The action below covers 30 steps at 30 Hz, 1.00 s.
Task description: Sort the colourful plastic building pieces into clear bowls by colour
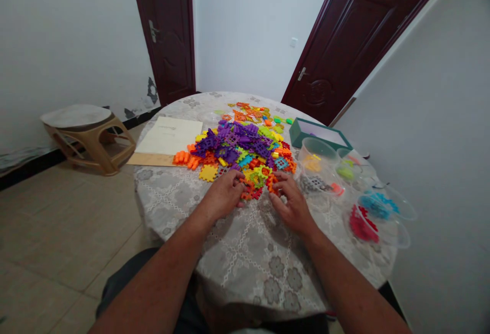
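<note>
A heaped pile of plastic interlocking building pieces (pixel 245 142) lies before me, purple on top with orange, yellow, green, blue and red around. My left hand (pixel 226 192) is at its near edge, fingers loosely curled and apart beside orange and red pieces (pixel 252 191). Across from it, my right hand (pixel 290 202) has thumb and fingers spread. Its fingertips touch or nearly touch an orange piece (pixel 271 183). Yellow-green pieces (pixel 258 174) lie between the two hands. The undersides of the left fingers are partly hidden.
Clear plastic tubs hold sorted pieces at right: yellow (pixel 312 162), grey (pixel 314 183), blue (pixel 378 204) and red (pixel 362 224). Behind them stands a green box (pixel 300 134). A cream sheet (pixel 168 137) and wooden strip (pixel 151 159) lie left. A stool (pixel 90 137) stands beyond the patterned tablecloth (pixel 245 252).
</note>
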Tool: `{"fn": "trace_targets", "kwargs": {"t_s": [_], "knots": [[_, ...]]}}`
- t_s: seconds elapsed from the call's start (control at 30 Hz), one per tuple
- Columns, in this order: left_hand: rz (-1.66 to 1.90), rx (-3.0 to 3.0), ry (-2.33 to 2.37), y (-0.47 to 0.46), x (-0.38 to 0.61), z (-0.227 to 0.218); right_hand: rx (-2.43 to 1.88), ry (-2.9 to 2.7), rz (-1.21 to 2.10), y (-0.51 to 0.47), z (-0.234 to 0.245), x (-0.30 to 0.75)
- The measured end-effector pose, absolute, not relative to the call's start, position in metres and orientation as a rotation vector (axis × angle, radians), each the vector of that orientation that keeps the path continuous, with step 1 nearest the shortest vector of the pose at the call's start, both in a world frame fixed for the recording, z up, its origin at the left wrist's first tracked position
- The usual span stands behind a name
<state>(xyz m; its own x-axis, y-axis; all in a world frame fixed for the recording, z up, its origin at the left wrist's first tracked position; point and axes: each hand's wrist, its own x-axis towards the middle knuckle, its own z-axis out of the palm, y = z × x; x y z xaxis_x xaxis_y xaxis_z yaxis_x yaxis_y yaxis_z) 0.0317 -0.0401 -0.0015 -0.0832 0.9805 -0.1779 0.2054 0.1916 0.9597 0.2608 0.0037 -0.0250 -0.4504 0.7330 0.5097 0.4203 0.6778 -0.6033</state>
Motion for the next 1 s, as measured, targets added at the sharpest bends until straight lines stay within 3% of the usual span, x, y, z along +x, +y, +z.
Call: {"fn": "trace_targets", "kwargs": {"t_s": [0.23, 0.4, 0.7, 1.0], "knots": [[1.018, 1.145, 1.180, -0.044, 0.047, 0.002, -0.763, -2.240, 0.540, -0.007, -0.032, 0.243], [1.045, 1.126, 1.215, -0.041, 0.047, 0.003, -0.777, -2.131, 0.609, -0.005, -0.031, 0.247], [1.440, 0.781, 1.214, -0.036, 0.022, 0.015, -0.927, -2.442, 0.255, 0.006, -0.044, 0.249], [1.442, 0.627, 1.119, -0.036, 0.026, 0.017, -0.963, -2.478, 0.217, -0.001, -0.035, 0.245]]}}
